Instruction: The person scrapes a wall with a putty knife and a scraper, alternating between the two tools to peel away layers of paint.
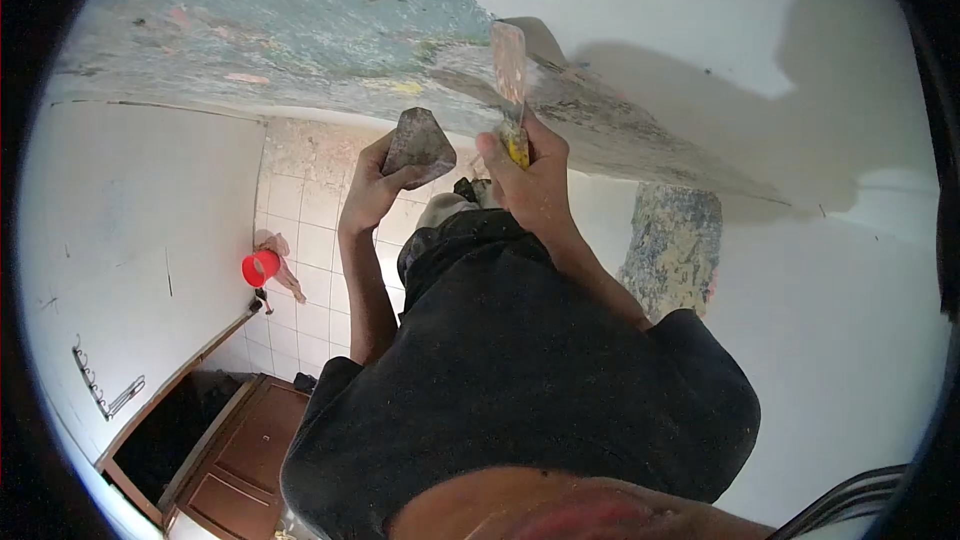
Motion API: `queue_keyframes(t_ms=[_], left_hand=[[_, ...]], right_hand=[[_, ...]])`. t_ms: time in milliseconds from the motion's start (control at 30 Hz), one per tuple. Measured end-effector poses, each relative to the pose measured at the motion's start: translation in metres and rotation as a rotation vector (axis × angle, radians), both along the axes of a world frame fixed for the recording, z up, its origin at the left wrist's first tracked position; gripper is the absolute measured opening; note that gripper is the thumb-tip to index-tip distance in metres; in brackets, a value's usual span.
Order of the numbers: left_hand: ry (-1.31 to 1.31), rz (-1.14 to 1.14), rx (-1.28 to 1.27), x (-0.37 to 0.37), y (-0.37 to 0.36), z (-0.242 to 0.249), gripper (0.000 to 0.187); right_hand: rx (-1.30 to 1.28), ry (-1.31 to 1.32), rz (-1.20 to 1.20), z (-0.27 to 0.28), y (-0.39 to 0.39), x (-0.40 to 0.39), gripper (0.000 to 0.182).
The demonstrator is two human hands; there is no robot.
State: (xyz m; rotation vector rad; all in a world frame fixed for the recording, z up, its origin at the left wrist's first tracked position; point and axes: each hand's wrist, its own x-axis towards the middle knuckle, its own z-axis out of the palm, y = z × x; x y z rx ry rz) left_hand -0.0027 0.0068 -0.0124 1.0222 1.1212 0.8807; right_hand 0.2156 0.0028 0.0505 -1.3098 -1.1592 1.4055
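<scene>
My right hand (540, 180) is wrapped round the yellow handle of a paint scraper (509, 65). Its long blade, smeared with paint, points up at the wall (330, 35), where blue-green and grey patches show beside white paint. Lower and to the left, my left hand (370, 190) grips a grey, flat-faced, wedge-shaped piece (420, 145) with a rough, dusty surface; I cannot tell what it is. The two hands are apart, both in front of the wall.
Pale tiles (315, 230) cover the floor. A red bucket (260, 267) lies there beside a crumpled cloth (285, 260). Lower left are a brown wooden door (235, 445) and a hook rack (90, 380). Another bare patch (675, 245) marks the right wall.
</scene>
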Motion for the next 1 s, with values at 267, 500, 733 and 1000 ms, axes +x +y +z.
queue_keyframes(t_ms=[267, 500, 733, 1000], left_hand=[[-0.01, -0.021, 0.013, 0.005, -0.002, 0.002, 0.042], [0.02, -0.025, 0.006, 0.001, -0.001, 0.004, 0.043], [-0.016, 0.014, -0.008, -0.003, -0.008, 0.01, 0.041], [0.037, 0.006, 0.041, -0.011, -0.008, 0.007, 0.04]], right_hand=[[0.084, -0.016, 0.017, -0.007, 0.006, 0.001, 0.062], [0.105, 0.061, 0.012, -0.001, 0.007, -0.002, 0.063], [0.236, 0.158, -0.042, -0.025, 0.009, -0.011, 0.03], [0.114, 0.308, -0.007, -0.018, 0.01, -0.011, 0.046]])
